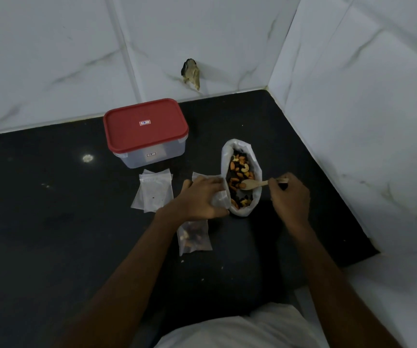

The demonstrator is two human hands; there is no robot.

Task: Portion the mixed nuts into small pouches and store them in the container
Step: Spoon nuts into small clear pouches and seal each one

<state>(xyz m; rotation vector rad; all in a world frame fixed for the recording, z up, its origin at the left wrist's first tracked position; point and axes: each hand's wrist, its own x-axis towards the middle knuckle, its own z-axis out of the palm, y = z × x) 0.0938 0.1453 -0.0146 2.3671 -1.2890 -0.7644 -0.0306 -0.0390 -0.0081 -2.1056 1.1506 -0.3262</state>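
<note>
A wooden spoon (252,184) is pinched by the right hand (290,197) at 3 o'clock of the nut bag (242,177), while an empty pouch (220,199) is gripped by the left hand (202,198) at 9 o'clock.

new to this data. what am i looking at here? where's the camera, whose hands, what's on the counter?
No robot here: one head-worn camera looks down at a person's bare hands over a black counter. The right hand holds a wooden spoon in an open bag of mixed nuts. The left hand holds a small pouch beside that bag. A filled pouch lies nearer the person, empty pouches to the left, and the closed red-lidded container behind.
</note>
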